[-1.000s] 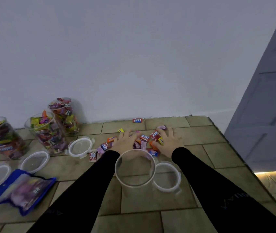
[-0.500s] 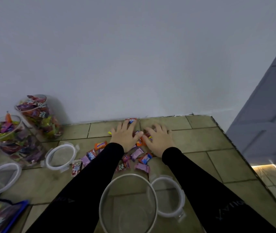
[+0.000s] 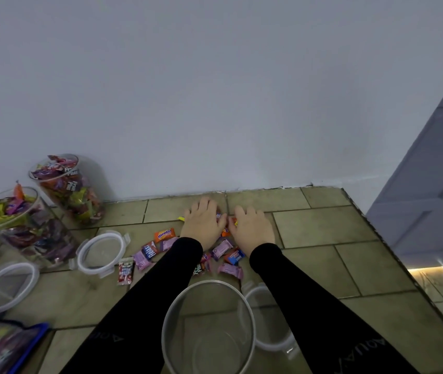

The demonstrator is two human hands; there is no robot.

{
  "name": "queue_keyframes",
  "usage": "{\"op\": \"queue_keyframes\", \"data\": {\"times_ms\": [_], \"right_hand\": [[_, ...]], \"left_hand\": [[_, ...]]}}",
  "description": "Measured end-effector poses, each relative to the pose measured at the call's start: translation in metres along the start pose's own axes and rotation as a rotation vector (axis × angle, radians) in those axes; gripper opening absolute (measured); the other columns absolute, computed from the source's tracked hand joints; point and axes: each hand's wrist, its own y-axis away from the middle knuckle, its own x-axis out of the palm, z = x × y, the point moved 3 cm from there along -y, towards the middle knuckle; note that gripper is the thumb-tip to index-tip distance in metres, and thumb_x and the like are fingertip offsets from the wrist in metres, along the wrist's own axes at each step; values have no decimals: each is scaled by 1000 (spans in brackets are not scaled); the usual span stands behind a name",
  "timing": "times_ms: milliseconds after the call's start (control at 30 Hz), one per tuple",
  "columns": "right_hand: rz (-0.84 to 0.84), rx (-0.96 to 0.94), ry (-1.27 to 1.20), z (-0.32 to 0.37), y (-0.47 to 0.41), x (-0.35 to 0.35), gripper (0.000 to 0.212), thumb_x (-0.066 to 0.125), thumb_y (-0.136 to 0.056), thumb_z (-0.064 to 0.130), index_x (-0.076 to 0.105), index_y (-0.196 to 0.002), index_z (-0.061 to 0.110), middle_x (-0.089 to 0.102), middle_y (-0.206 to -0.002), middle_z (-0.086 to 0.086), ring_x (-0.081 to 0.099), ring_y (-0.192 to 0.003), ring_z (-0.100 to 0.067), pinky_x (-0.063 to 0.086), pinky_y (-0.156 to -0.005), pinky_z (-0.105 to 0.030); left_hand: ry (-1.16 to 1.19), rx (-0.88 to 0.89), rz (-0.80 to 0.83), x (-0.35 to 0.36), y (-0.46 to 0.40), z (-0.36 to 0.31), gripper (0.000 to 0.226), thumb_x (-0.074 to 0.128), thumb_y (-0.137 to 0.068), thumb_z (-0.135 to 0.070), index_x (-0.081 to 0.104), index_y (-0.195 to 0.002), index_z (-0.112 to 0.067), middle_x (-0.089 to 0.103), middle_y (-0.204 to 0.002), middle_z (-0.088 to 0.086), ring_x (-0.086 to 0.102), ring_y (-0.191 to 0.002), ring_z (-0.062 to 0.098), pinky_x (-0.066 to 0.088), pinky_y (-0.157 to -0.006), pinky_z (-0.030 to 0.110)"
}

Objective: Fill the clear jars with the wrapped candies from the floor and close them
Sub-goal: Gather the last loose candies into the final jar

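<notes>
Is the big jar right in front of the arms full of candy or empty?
Empty. The clear jar shows only floor tile through its open mouth; no wrappers inside.

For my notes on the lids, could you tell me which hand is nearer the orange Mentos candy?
Left. The left hand lies just beside the orange Mentos candy; the right hand lies beyond it.
</notes>
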Motion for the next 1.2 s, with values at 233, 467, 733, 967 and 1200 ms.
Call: {"op": "queue_keyframes", "data": {"times_ms": [233, 467, 733, 967, 1200], "right_hand": [[-38, -37, 110, 1, 2, -1, 30, 48, -98, 35, 53, -105, 6, 63, -104, -16, 61, -96, -32, 44, -69, -35], [149, 83, -155, -11, 2, -7, 36, 43, -98, 47, 50, -108, 13, 67, -107, -10, 57, -106, -32, 42, -86, -41], [37, 145, -489, -11, 16, -25, 29, 45, -96, 47, 47, -97, 18, 70, -85, 2, 64, -79, -22, 46, -71, -32], [20, 196, -771, 9, 22, -45, 28, 48, -96, 44, 50, -99, 17, 68, -79, 5, 63, -76, -13, 45, -67, -29], [-129, 358, -1133, 16, 26, -61, 22, 50, -98, 34, 50, -95, 13, 61, -73, 6, 53, -64, -8, 42, -62, -19]], "left_hand": [[111, 81, 62, -9, 11, 1, 25, 47, -100, -27, 52, -106, -3, 49, -109, 16, 51, -97, 33, 40, -80, 39], [141, 22, 138, -14, 16, 2, 26, 47, -100, -28, 54, -109, -5, 52, -112, 15, 53, -102, 32, 40, -87, 39], [310, -34, 80, -26, 30, 5, 22, 53, -98, -23, 59, -114, -10, 57, -115, 10, 55, -105, 25, 34, -79, 27], [598, -145, -42, -51, 33, 7, 18, 61, -93, -18, 63, -110, -12, 63, -106, 0, 58, -93, 15, 41, -81, 24], [850, -227, -182, -74, 43, 12, 11, 67, -89, -22, 64, -100, -19, 64, -85, -6, 60, -78, 13, 45, -72, 22]]}}
